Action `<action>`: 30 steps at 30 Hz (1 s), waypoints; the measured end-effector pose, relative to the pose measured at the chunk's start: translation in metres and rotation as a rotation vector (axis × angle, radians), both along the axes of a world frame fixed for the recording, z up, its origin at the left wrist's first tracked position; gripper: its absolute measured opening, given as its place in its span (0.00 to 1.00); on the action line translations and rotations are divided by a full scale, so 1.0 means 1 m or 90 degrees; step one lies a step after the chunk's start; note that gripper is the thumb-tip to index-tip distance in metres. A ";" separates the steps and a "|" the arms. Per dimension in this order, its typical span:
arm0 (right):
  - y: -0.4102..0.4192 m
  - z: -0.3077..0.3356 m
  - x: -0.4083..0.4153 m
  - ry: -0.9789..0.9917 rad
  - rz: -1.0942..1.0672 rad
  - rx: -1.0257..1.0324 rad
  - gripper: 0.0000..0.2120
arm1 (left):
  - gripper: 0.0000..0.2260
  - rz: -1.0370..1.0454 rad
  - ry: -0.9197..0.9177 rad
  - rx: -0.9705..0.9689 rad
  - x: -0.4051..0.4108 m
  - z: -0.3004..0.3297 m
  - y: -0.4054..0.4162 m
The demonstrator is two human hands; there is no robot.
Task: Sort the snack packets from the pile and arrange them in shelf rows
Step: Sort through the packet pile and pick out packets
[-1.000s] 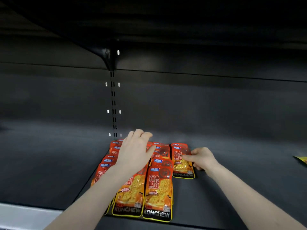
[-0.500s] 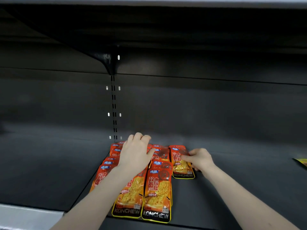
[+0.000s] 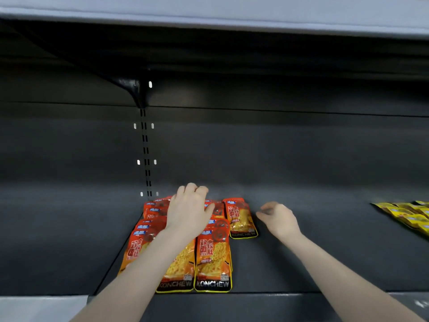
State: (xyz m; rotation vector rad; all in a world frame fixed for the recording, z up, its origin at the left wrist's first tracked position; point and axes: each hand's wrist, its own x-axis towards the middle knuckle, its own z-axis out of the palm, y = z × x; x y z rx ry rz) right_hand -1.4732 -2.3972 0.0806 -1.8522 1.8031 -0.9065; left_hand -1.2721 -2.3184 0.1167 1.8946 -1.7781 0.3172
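Observation:
Several orange-red snack packets lie flat in overlapping rows on the dark shelf. The front packet reads KONCHEW. My left hand rests palm down on the middle rows, its fingertips curled over the back packets. A single packet lies at the right end of the back row. My right hand hovers just right of that packet with loosely curled fingers, holding nothing and apart from it.
A pile of yellow packets lies at the far right of the same shelf. A bracket and slotted upright stand behind the rows. The upper shelf's pale edge runs overhead.
My right hand has let go of the rightmost back packet and drawn away to the right. My left hand stays on the rows. The view has tilted up slightly.

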 end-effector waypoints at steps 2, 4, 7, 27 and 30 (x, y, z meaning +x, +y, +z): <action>0.011 -0.001 -0.013 0.022 -0.015 -0.011 0.13 | 0.19 -0.025 -0.004 0.003 -0.010 0.000 0.001; 0.022 -0.001 -0.026 0.051 -0.026 -0.025 0.11 | 0.18 -0.046 -0.003 0.004 -0.021 0.001 0.003; 0.033 0.002 -0.047 0.091 -0.031 -0.044 0.10 | 0.18 -0.067 -0.004 0.015 -0.039 0.001 0.006; 0.040 0.041 -0.317 0.185 -0.026 -0.225 0.08 | 0.20 -0.128 0.000 0.021 -0.319 0.028 -0.002; 0.038 0.044 -0.368 0.213 -0.032 -0.229 0.10 | 0.19 -0.135 0.011 0.018 -0.370 0.031 -0.009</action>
